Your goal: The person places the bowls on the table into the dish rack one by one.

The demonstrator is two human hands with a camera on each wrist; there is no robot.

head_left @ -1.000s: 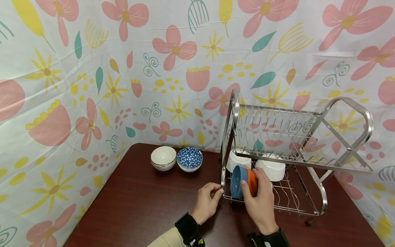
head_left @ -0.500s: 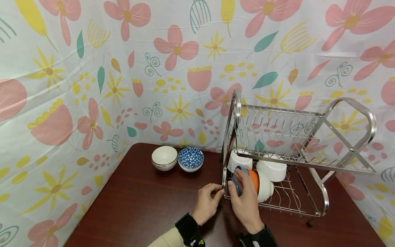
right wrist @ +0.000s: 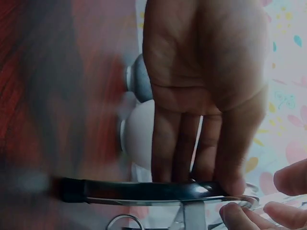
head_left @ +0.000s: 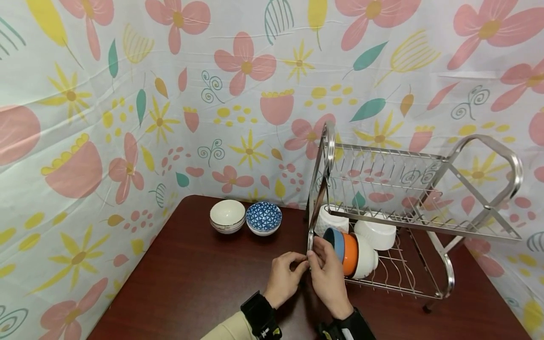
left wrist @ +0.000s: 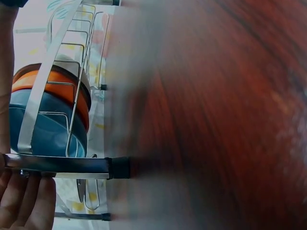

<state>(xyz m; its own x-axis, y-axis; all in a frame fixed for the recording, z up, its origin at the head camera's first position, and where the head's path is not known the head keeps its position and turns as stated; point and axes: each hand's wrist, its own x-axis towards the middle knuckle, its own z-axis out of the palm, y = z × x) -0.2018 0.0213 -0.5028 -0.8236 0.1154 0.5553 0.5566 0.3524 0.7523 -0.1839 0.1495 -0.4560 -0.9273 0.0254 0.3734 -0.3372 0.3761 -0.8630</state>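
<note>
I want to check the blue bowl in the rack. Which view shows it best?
The head view: the blue bowl stands on edge, nested against the orange bowl. The left wrist view shows it close behind wires; the right wrist view hides it.

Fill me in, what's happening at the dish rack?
A person has both hands at the front left corner of the dish rack on the dark wooden table. The left hand pinches the corner rail; the right hand rests its fingers on it, beside a blue bowl, orange bowl and white bowl nested on edge on the lower tier. Two more bowls sit on the table.
</note>
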